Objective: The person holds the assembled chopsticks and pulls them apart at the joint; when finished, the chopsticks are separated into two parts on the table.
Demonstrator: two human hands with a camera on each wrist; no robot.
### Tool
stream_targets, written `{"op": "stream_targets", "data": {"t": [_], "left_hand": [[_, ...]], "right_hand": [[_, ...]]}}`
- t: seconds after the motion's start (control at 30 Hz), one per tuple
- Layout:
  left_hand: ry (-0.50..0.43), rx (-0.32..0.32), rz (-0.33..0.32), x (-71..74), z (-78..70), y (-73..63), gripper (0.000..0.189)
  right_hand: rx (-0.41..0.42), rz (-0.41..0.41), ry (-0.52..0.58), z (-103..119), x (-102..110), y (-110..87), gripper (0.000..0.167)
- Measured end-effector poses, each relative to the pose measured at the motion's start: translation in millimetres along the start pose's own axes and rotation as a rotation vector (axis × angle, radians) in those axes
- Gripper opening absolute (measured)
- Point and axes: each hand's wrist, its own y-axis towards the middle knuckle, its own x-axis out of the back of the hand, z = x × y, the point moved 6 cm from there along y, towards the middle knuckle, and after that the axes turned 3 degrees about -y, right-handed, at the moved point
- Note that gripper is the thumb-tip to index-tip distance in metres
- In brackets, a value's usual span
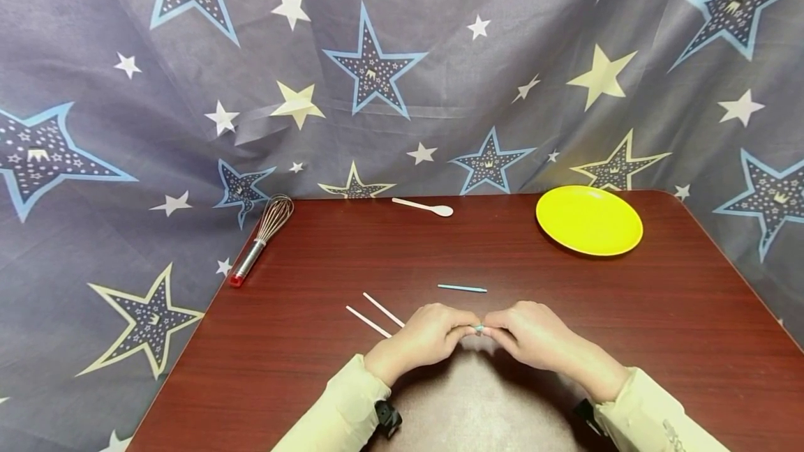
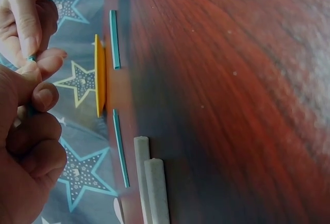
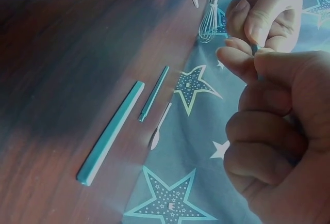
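Note:
My left hand (image 1: 423,335) and right hand (image 1: 535,335) meet above the table's near middle. Between their fingertips they pinch a small blue piece (image 1: 479,328); the fingers hide most of it, so its full shape cannot be told. Beyond the hands lies a thin blue stick (image 1: 461,288). A second blue stick (image 3: 111,133) lies on the table in the right wrist view, nearer than the first. Two white sticks (image 1: 368,321) lie side by side at my left hand, which partly covers them in the head view.
A whisk (image 1: 262,236) with a red-tipped handle lies along the table's left edge. At the back are a white spoon (image 1: 433,209) and, to the right, a yellow plate (image 1: 589,220). Star-patterned cloth (image 1: 402,131) hangs behind the reddish-brown table (image 1: 678,312).

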Motion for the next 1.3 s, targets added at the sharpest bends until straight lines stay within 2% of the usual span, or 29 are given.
{"op": "stream_targets", "data": {"t": [0.3, 0.57, 0.8, 1.1, 1.3], "left_hand": [[-0.008, -0.034, 0.015, 0.2, -7.7, 2.2, 0.017], [0.028, -0.042, -0.006, 0.0, -6.4, 2.1, 0.014], [0.042, -0.034, 0.011, -1.1, -4.9, 2.3, 0.013], [-0.01, 0.008, 0.04, -0.1, -3.6, 3.0, 0.015], [0.054, -0.006, 0.015, -3.1, -5.6, 2.9, 0.016]], "right_hand": [[-0.016, 0.011, -0.017, 0.7, 0.8, -0.4, 0.03], [-0.012, 0.0, -0.018, -0.2, 1.2, -1.0, 0.031], [-0.009, -0.004, 0.005, 0.5, 1.3, -1.6, 0.032], [-0.004, 0.007, 0.03, -0.3, 0.4, -1.1, 0.026], [-0.038, 0.036, 0.023, -2.8, 0.9, 0.2, 0.03]]}}
